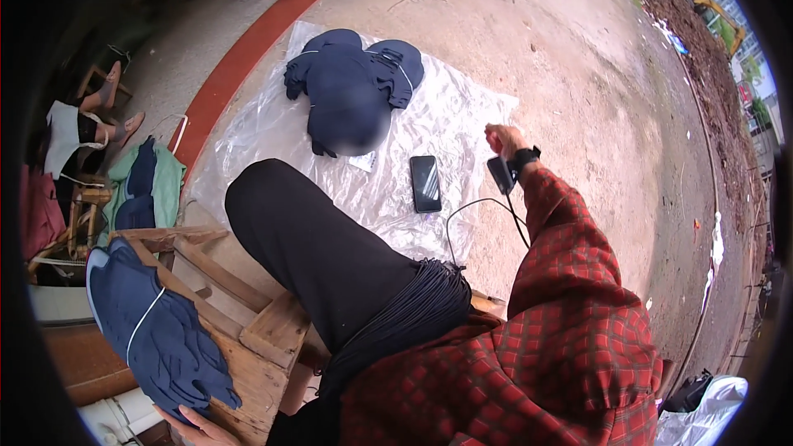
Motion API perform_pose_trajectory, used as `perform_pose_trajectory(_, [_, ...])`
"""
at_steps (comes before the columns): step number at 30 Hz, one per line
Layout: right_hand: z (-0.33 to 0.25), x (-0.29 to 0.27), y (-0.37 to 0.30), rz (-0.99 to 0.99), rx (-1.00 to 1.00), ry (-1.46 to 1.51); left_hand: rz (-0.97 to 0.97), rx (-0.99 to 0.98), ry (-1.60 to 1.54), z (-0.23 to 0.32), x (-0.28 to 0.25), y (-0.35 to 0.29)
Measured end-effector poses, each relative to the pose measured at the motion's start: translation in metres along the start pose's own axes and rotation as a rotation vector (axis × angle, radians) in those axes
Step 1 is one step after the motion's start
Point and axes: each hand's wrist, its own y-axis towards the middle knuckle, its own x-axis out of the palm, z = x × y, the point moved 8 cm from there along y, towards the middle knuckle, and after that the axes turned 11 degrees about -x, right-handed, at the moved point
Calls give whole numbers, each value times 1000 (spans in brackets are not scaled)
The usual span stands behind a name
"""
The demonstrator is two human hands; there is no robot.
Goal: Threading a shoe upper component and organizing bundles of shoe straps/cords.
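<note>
At the lower left, my left hand (198,428) touches the lower end of a bundle of dark blue cloth gloves (165,339), its visible fingers apart. White string ties this bundle, which lies on a wooden bench (248,413); finger-shaped ends suggest gloves. My right hand (504,139) is held out above the edge of a clear plastic sheet (471,107), fingers curled; whatever is inside them is hidden. A black watch (529,155) and a small black device (500,175) with a cable are at that wrist. More tied dark blue bundles (347,95) lie on the sheet.
A phone (425,184) lies on the sheet beside a small paper (362,163). Thin black cords (405,306) hang over my lap. Another person's legs (107,111) and green cloth (157,169) are at the left. A red stripe (223,91) crosses the concrete.
</note>
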Motion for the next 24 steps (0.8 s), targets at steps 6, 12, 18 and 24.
perform_pose_trajectory(6, [137,31,-32,-19,104,-628,-170,-93,-142,47,-12,2])
perform_pose_trajectory(12, [160,84,-29,-121,-58,-907,-131,-141,-163,-11,5,10])
perform_pose_trajectory(18, [155,76,-36,-235,8,-829,-109,-121,-154,29,-6,2])
perform_pose_trajectory(24, [179,68,-63,-376,85,-1086,155,238,-18,29,0,-1])
